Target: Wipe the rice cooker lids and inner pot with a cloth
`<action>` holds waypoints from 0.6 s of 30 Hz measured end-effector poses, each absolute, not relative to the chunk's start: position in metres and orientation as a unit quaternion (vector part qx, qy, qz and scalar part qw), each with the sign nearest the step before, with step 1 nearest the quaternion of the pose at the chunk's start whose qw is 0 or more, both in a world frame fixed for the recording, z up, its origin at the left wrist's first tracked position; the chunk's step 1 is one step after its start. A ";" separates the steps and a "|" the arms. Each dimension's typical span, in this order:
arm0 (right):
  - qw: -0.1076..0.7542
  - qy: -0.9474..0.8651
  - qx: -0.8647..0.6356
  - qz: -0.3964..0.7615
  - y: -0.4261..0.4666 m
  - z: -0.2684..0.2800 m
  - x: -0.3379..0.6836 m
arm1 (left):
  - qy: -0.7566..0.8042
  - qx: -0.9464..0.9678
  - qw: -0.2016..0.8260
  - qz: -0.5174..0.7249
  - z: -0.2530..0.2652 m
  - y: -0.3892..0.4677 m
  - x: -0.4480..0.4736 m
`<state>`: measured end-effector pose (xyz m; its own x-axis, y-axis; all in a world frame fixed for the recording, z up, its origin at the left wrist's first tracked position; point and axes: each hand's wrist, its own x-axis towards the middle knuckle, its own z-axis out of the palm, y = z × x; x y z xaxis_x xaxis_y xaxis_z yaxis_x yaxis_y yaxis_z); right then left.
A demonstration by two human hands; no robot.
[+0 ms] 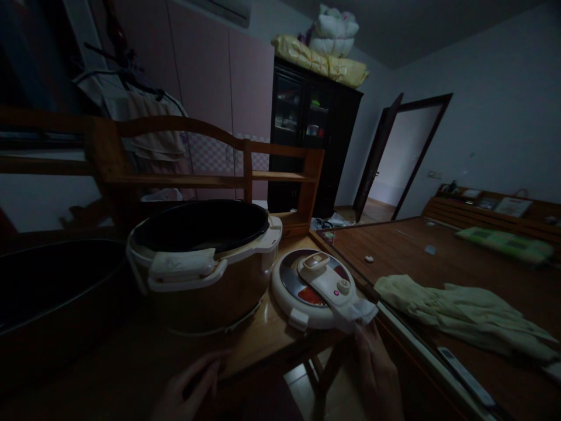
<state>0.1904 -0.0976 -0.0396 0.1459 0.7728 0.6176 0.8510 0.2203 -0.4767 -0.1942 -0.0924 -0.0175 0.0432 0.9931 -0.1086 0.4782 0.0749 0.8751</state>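
At the table's [258, 342] near right corner, the right hand [376, 359] pinches a white tissue [363, 310] against the pressure-cooker lid [318, 289], seemingly wiping, which probably next calls for the loosely spread left hand [193, 383] to steady it.

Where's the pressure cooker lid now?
In the head view, the lid lies just right of center on the wooden table, beside the open pressure cooker; the right hand holds a white wipe at the lid's edge.
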 end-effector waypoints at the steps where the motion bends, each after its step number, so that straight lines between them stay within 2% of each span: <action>1: 0.432 -0.649 -0.624 -0.048 -0.093 -0.036 0.190 | 0.611 0.600 0.405 0.319 -0.017 -0.092 -0.194; 11: 0.378 -0.724 -0.564 -0.124 -0.045 -0.039 0.209 | 0.609 0.614 0.388 0.320 -0.015 -0.091 -0.195; 18: 0.340 -0.694 -0.625 -0.109 -0.051 -0.036 0.200 | 0.615 0.609 0.373 0.335 -0.017 -0.089 -0.195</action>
<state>0.1996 -0.0508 -0.0358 0.0135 0.7935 0.6084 0.9420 0.1940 -0.2740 -0.1951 -0.0894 -0.0170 0.0190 0.9985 -0.0505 0.4983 0.0343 0.8663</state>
